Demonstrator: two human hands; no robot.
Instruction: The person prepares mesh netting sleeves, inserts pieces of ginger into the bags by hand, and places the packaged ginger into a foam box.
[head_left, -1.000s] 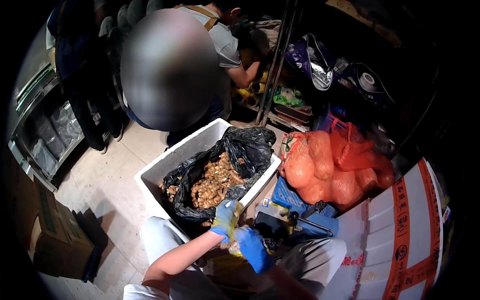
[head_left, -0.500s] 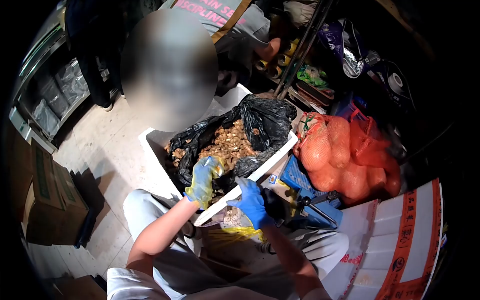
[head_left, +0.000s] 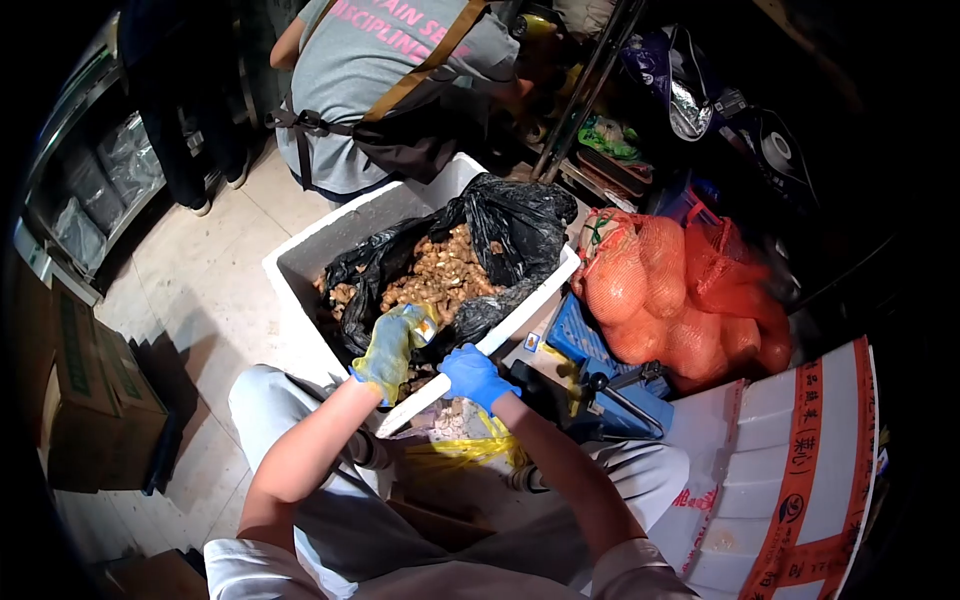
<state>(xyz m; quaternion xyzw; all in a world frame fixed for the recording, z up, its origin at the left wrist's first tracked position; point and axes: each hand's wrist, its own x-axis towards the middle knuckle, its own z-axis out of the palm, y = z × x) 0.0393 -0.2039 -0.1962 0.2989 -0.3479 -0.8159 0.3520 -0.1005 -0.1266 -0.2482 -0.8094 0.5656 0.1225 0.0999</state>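
Observation:
My left hand point(head_left: 400, 340), in a yellow-and-blue glove, reaches over the near side of a white foam box point(head_left: 298, 285), fingers bent together beside the ginger. A small orange-and-white patch shows at its fingertips; I cannot tell what it holds. In a blue glove, my right hand point(head_left: 474, 376) is closed over the box's near rim. Knobbly brown ginger point(head_left: 448, 270) fills a black plastic bag point(head_left: 525, 225) opened out inside the box. Loose pieces also lie outside the bag at the box's left end.
Right of the box are a blue device with a black lever point(head_left: 628, 408) and red net sacks of large round produce point(head_left: 650, 290). A taped white carton point(head_left: 770, 480) stands at right, brown cartons point(head_left: 105, 390) at left. A person in an apron point(head_left: 370, 100) bends beyond the box; another stands behind.
My right hand has gone from partly spread fingers at the rim to closed over it. My left hand stays low by the ginger. The person beyond has moved, and the view has shifted slightly.

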